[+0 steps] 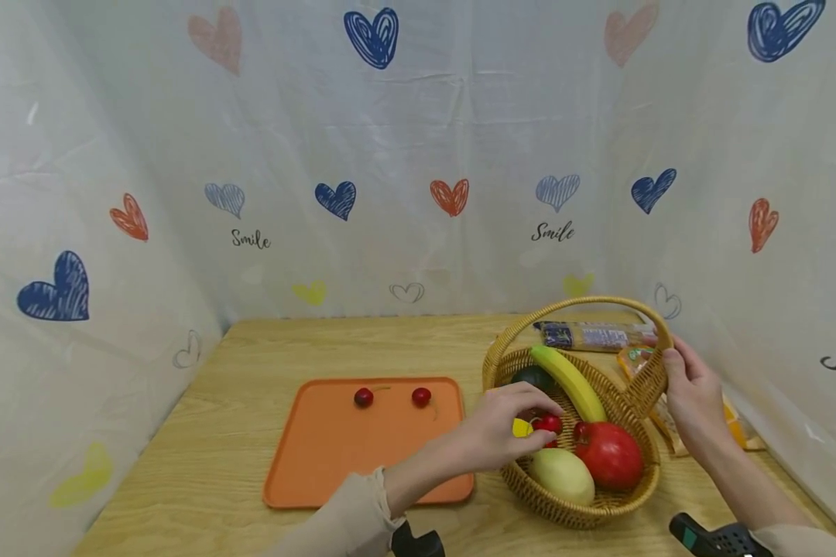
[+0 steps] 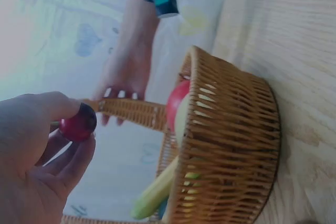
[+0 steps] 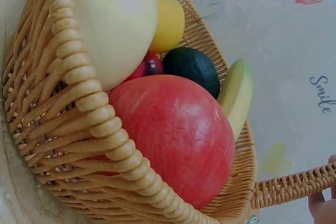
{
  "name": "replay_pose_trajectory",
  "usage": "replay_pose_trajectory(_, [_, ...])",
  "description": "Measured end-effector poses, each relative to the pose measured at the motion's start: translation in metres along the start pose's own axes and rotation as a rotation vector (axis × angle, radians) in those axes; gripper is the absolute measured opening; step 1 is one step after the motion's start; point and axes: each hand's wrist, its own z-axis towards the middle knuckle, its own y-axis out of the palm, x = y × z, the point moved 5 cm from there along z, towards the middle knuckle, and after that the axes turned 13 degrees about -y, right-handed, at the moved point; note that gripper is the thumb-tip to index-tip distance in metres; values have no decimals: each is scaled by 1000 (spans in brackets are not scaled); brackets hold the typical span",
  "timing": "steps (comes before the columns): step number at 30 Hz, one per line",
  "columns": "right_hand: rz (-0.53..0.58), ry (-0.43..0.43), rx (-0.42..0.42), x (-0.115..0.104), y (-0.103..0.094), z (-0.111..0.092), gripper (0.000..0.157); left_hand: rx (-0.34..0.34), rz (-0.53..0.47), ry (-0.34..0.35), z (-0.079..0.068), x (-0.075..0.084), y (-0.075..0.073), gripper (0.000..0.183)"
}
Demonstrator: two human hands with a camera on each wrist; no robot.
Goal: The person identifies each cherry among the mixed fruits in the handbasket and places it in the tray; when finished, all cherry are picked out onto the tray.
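Note:
My left hand (image 1: 498,429) is over the near-left part of a wicker basket (image 1: 550,507). In the left wrist view its thumb and fingers pinch a dark red cherry (image 2: 79,123). My right hand (image 1: 693,391) grips the right side of the basket's arched handle (image 1: 578,302). Inside the basket lie a banana (image 1: 571,383), a red pomegranate-like fruit (image 1: 609,456), a pale melon-like fruit (image 1: 562,476) and a dark green avocado-like fruit (image 3: 191,71). A yellow fruit (image 3: 169,20) and more cherries (image 3: 153,64) are partly hidden among them.
Left of the basket, an orange tray (image 1: 348,456) lies on the wooden table (image 1: 181,433), with two cherries (image 1: 364,398) near its far edge. Behind the basket is a long clear-and-blue package (image 1: 592,336). Orange packaging (image 1: 734,422) lies to the right, beside the curtain (image 1: 418,255).

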Motion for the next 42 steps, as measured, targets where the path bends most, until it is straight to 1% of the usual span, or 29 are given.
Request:
replay_pose_trajectory(5, [-55,7,-4,-1,0,-2,38,61,-70,20,-19,-4,-17,23])
replay_pose_trajectory(10, [-82,14,-14,-2,1,-2,40,83,-133,-7,-38,-15,-31,23])
replay_pose_trajectory(14, [-76,13,-19,-3,1,-2,40,103,-161,-56,-49,-29,-42,24])
replay_pose_trajectory(16, [-50,14,-16,-2,0,-3,39,121,-182,-86,-53,-38,-48,25])
replay_pose_trajectory(19, [-29,11,-16,0,0,-4,38,165,-210,-125,-60,-51,-60,25])
replay_pose_trajectory(20, [-26,9,-15,0,0,-4,38,187,-217,-148,-63,-51,-66,24])
replay_pose_trajectory(22, [-32,5,-18,0,0,-4,39,220,-233,-191,-69,-62,-76,25])
replay_pose_trajectory(24, [-50,3,-17,0,1,-4,39,267,-231,-238,-74,-73,-88,25])
replay_pose_trajectory(26, [-71,2,-19,-1,1,-3,39,318,-219,-271,-80,-83,-100,27])
replay_pose_trajectory(27, [-72,1,-19,-1,1,-3,39,341,-210,-280,-82,-93,-104,28])
replay_pose_trajectory(29, [-80,2,-16,-2,1,-2,38,400,-190,-300,-86,-103,-115,27])
replay_pose_trajectory(31, [-75,1,-15,-2,1,-1,38,444,-172,-325,-91,-114,-125,27])
replay_pose_trajectory(37, [-65,8,-14,-2,1,-1,38,534,-141,-406,-104,-148,-148,27])
replay_pose_trajectory(42, [-87,16,-15,-1,0,-2,39,573,-64,-467,-116,-169,-157,26])
